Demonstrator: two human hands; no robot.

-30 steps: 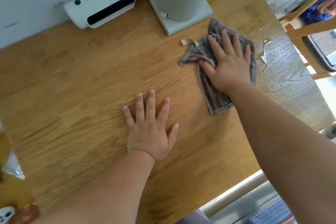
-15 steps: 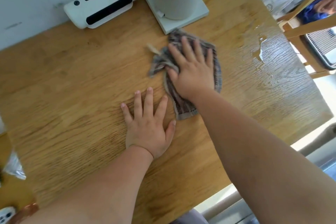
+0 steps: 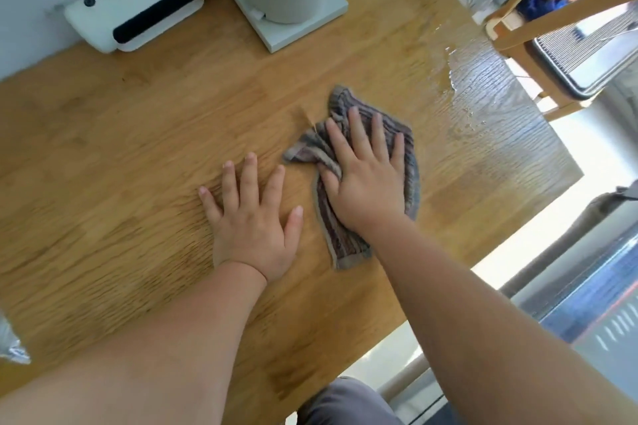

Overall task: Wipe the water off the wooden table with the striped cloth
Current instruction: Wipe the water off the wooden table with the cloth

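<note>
Cloth (image 3: 345, 245) under right hand (image 3: 366, 183) has slid back beside left hand (image 3: 253, 221).

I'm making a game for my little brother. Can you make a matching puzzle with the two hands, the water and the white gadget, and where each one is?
Things:
1. left hand
2. right hand
3. water
4. white gadget

Places:
a. pressing on the striped cloth
b. by the wall at the back
c. flat on the bare wooden table
d. shining near the table's far right edge

Pairs: 1-c, 2-a, 3-d, 4-b
</note>
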